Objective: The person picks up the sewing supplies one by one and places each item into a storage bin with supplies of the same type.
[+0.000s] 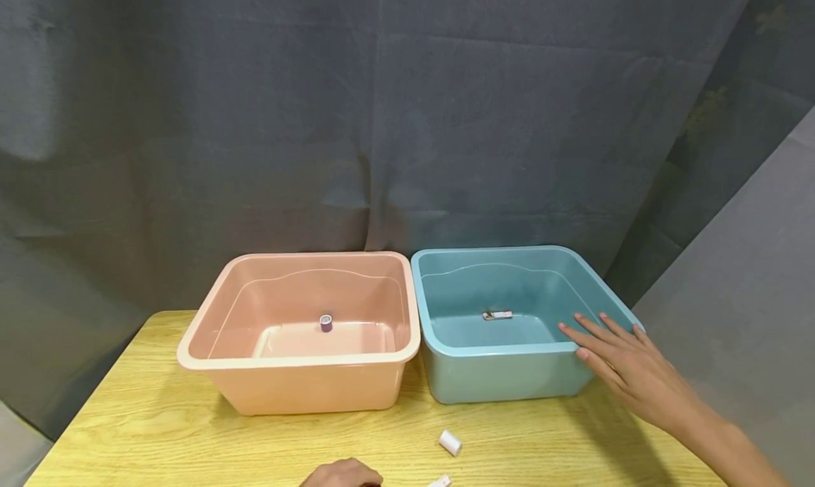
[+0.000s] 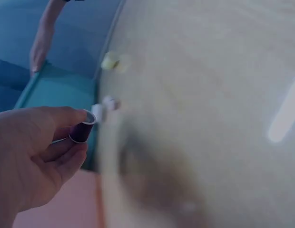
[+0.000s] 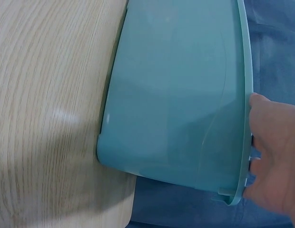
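My left hand (image 1: 344, 474), at the bottom edge of the head view, pinches a small dark purple spool of thread (image 2: 82, 130) with pale rims between thumb and fingers. My right hand (image 1: 627, 363) lies at the near right corner of the blue bin (image 1: 503, 377), its fingers stretched out over the rim. Left of it stands a pink bin (image 1: 305, 389) holding one purple spool (image 1: 326, 323). Inside the blue bin lies a small white and brown item (image 1: 497, 315), too small to make out.
A white cylinder (image 1: 450, 442) lies on the wooden table (image 1: 127, 416) in front of the bins. Closer to me is another small white object (image 1: 441, 481), cut off by the frame. A dark grey curtain (image 1: 369, 119) hangs behind both bins.
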Motion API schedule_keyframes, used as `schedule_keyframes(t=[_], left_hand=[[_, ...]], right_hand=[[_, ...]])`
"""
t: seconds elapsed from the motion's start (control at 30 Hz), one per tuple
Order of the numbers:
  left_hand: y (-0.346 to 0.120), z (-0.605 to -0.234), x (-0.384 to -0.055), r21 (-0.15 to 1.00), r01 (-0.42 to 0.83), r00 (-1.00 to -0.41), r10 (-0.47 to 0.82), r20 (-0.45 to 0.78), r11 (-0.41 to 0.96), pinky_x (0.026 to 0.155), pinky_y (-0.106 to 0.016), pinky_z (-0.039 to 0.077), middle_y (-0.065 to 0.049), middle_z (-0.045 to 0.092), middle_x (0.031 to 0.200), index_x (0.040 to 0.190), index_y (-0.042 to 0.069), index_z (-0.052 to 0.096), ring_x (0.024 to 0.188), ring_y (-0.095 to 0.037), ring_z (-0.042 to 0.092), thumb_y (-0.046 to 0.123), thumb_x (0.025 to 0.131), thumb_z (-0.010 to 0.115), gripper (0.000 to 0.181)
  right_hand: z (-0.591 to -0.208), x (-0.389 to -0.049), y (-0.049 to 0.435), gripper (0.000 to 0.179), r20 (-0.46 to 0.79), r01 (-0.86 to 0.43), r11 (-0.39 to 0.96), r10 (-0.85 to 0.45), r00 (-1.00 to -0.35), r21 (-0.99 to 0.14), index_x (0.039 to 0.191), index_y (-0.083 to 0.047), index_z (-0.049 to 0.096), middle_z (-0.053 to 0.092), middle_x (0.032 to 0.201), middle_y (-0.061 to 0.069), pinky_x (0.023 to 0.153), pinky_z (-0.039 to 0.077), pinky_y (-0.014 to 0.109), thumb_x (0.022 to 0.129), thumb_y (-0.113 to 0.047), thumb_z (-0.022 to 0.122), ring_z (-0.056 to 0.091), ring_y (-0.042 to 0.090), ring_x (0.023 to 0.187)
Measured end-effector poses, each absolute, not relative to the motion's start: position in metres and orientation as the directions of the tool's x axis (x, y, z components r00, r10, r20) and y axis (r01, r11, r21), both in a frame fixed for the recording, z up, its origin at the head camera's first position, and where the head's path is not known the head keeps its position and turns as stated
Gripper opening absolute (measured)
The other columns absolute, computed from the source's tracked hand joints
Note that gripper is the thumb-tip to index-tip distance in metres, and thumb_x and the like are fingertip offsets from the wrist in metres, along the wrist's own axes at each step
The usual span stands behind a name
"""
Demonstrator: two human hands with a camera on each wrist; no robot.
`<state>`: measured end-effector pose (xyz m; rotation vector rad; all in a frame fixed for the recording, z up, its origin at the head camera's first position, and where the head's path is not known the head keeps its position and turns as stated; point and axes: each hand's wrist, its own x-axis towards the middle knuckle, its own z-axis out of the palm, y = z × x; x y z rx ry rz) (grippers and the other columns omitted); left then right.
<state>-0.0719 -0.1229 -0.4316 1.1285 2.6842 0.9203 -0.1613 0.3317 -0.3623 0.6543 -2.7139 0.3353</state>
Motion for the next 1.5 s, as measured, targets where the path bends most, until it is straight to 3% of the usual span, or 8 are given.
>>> schedule_keyframes(t=[0.17,0.33,0.53,0.77,0.97,1.17,1.5], left_hand=[[-0.123,-0.409,-0.091,0.740,0.390,-0.810,0.587,-0.008,0.548,0.079,-0.035,0.045,0.019,0.054,0.099,0.101,0.032,0.058,0.090,-0.007,0.049,0.052,0.083,0.059,0.027],[-0.126,-0.396,-0.103,0.689,0.522,-0.792,0.585,0.173,0.503,0.076,-0.025,0.047,0.018,0.056,0.098,0.105,0.028,0.060,0.085,-0.003,0.051,0.042,0.086,0.061,0.024],[-0.127,-0.386,-0.111,0.623,0.635,-0.757,0.528,0.384,0.457,0.076,-0.024,0.048,0.018,0.060,0.099,0.106,0.030,0.062,0.085,-0.002,0.055,0.037,0.084,0.065,0.024],[-0.132,-0.364,-0.122,0.635,0.617,-0.785,0.420,0.456,0.465,0.073,-0.023,0.049,0.019,0.062,0.097,0.105,0.031,0.064,0.082,-0.002,0.058,0.038,0.082,0.066,0.025],[-0.139,-0.350,-0.134,0.681,0.541,-0.841,0.311,0.443,0.494,0.078,-0.025,0.049,0.019,0.063,0.100,0.105,0.029,0.066,0.091,-0.005,0.059,0.027,0.077,0.074,0.029],[-0.146,-0.341,-0.153,0.819,0.475,-0.878,0.242,0.414,0.322,0.080,-0.026,0.049,-0.003,0.065,0.107,0.106,0.010,0.067,0.095,-0.013,0.063,0.005,0.074,0.076,0.034],[-0.160,-0.329,-0.176,0.877,0.376,-0.914,0.277,0.297,0.300,0.084,-0.025,0.046,-0.008,0.064,0.108,0.111,0.007,0.063,0.101,-0.018,0.060,0.009,0.078,0.073,0.034]], right_hand=[[-0.362,-0.163,0.331,0.047,0.368,-0.474,0.869,-0.399,-0.840,-0.141,0.139,-0.031,0.041,0.038,0.142,0.006,0.105,0.005,0.057,0.094,-0.027,0.054,0.027,0.033,0.132],[-0.362,-0.164,0.331,0.046,0.370,-0.458,0.878,-0.383,-0.846,-0.137,0.138,-0.032,0.042,0.038,0.141,0.006,0.104,0.004,0.058,0.094,-0.027,0.054,0.027,0.035,0.131],[-0.362,-0.165,0.330,0.046,0.369,-0.454,0.880,-0.379,-0.849,-0.140,0.138,-0.033,0.041,0.039,0.141,0.005,0.104,0.004,0.057,0.094,-0.028,0.053,0.028,0.035,0.131],[-0.362,-0.164,0.330,0.046,0.361,-0.451,0.882,-0.380,-0.852,-0.136,0.138,-0.031,0.041,0.038,0.141,0.005,0.105,0.002,0.057,0.094,-0.028,0.053,0.028,0.035,0.131],[-0.362,-0.163,0.330,0.046,0.363,-0.463,0.876,-0.390,-0.846,-0.137,0.139,-0.031,0.041,0.037,0.142,0.005,0.105,0.002,0.057,0.094,-0.027,0.053,0.026,0.031,0.133],[-0.362,-0.162,0.330,0.046,0.366,-0.462,0.874,-0.385,-0.847,-0.150,0.138,-0.030,0.042,0.038,0.141,0.006,0.105,0.001,0.056,0.094,-0.027,0.053,0.025,0.030,0.133],[-0.361,-0.161,0.329,0.047,0.370,-0.462,0.873,-0.383,-0.847,-0.154,0.139,-0.033,0.040,0.037,0.142,0.004,0.105,0.000,0.056,0.094,-0.027,0.053,0.022,0.027,0.135]])
